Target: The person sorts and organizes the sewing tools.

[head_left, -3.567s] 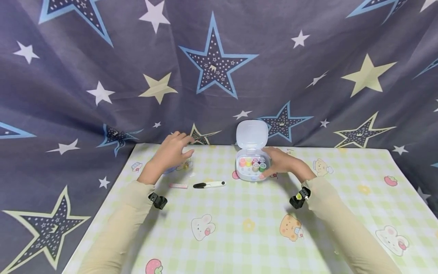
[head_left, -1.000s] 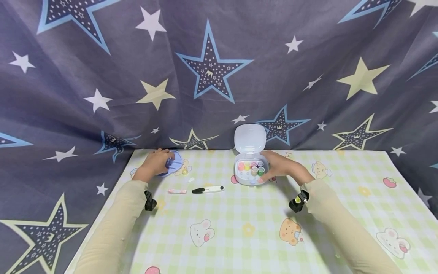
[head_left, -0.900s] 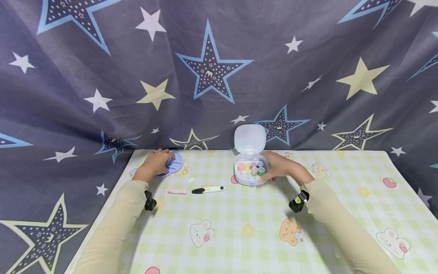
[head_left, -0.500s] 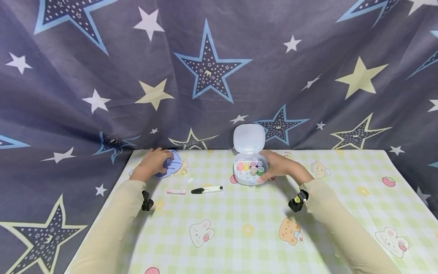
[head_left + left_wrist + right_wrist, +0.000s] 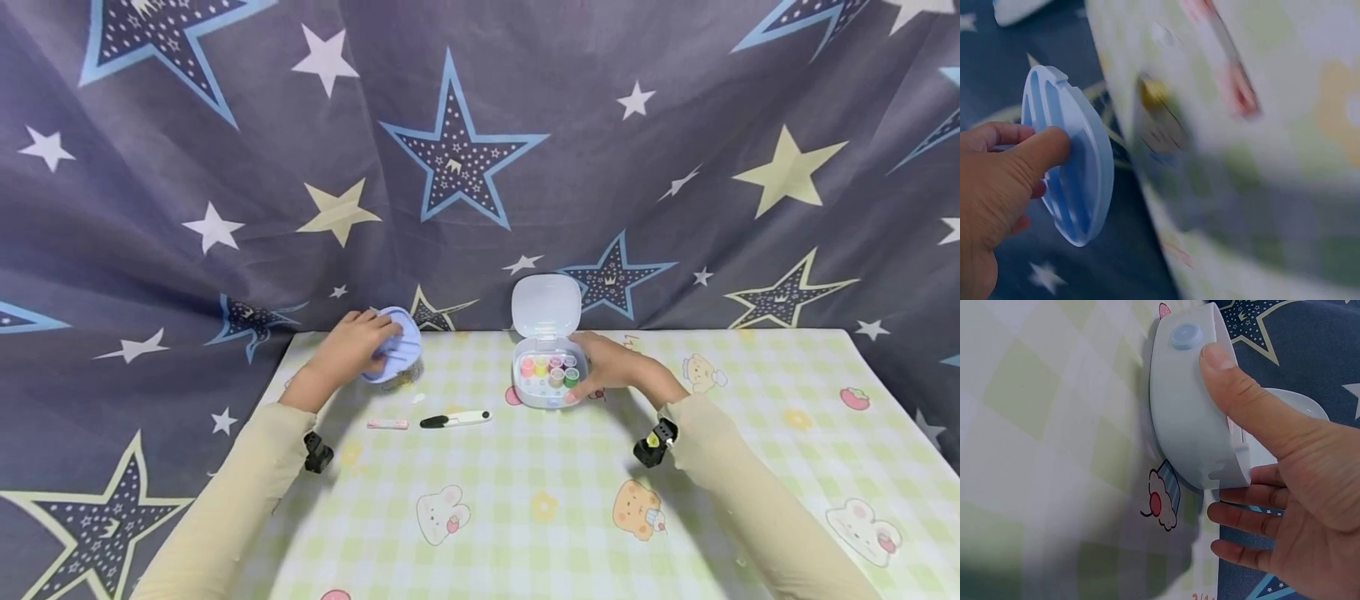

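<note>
Hands: left [image 5: 348, 352] pinches blue tray [image 5: 1100, 153], right [image 5: 611, 364] grips box [image 5: 1188, 406] | checked cloth [image 5: 570, 550] | starry curtain [image 5: 577, 175]

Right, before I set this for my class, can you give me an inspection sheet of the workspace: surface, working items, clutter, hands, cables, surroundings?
Surface: green-checked cloth with cartoon prints.
Working items: box standing on the cloth, lid raised, six small coloured cylinders inside; blue tray held off the cloth.
Clutter: snips, pink strip, small pale bit.
Hands: left hand pinches the tray; right hand grips the box's side.
Cables: nothing seen.
Surroundings: dark star-print curtain behind.
</note>
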A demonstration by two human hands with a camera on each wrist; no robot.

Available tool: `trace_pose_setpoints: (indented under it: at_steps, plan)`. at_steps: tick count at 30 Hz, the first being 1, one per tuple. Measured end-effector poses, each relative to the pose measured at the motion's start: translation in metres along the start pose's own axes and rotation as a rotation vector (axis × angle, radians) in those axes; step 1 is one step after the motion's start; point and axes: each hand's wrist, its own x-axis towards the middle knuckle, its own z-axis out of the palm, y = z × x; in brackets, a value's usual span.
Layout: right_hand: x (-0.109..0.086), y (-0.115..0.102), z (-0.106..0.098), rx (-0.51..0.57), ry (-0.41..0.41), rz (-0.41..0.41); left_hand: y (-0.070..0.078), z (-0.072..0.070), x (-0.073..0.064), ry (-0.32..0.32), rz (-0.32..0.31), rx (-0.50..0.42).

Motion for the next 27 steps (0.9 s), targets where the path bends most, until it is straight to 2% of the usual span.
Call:
trace_pose_setpoints:
  at_steps: [7, 13, 21, 27]
  plan:
    - [-0.003, 0.005, 0.001, 0.012, 0.023, -0.031, 0.047, -0.024, 0.039, 0.128, 0.215, 0.109]
    - [0.0, 0.005, 0.001, 0.007, 0.028, -0.051, 0.081, -0.031, 0.07, 0.177, 0.323, 0.17]
    - [0.002, 0.005, 0.003, 0.011, 0.025, -0.085, 0.123, -0.034, 0.107, 0.174, 0.394, 0.173]
    - [0.002, 0.007, 0.001, 0.042, 0.039, -0.162, 0.152, -0.034, 0.132, 0.107, 0.433, 0.22]
